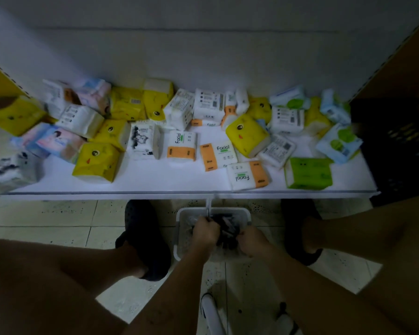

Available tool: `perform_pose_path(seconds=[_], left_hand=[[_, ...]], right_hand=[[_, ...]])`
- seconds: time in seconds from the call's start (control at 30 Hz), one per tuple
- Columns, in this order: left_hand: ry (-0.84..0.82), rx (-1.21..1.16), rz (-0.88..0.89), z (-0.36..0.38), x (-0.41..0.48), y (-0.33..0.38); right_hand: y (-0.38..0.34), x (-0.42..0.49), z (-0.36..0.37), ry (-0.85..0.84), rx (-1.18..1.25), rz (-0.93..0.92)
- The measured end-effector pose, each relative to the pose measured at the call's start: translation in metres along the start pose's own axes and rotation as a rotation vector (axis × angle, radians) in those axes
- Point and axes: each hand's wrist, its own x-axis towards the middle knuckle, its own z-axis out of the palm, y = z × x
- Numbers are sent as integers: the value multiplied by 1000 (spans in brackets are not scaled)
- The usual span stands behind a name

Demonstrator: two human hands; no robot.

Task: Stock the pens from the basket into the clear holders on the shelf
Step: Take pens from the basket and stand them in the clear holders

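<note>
Both hands, left point(205, 232) right point(250, 240), clenched on dark pens point(225, 234) inside basket point(180, 218)

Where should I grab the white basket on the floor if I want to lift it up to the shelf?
Grip the basket by its long left and right rims, coming from above with one hand per side. It sits upright and open-topped between the feet, and both the left hand and the right hand are already inside it among the dark pens.

Dim speckled tile floor point(58, 218), white wall point(203, 44)
</note>
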Motion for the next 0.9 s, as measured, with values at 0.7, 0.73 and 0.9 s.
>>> perform_pose_path(seconds=[0.7, 0.73, 0.9], left_hand=[[9, -88, 646, 12, -88, 116], [19, -83, 702, 11, -94, 125], [16, -172, 789, 10, -121, 167]], right_hand=[[-33, -109, -111, 448, 561, -628], [-36, -115, -116, 426, 642, -643], [-48, -147, -151, 435, 877, -660]])
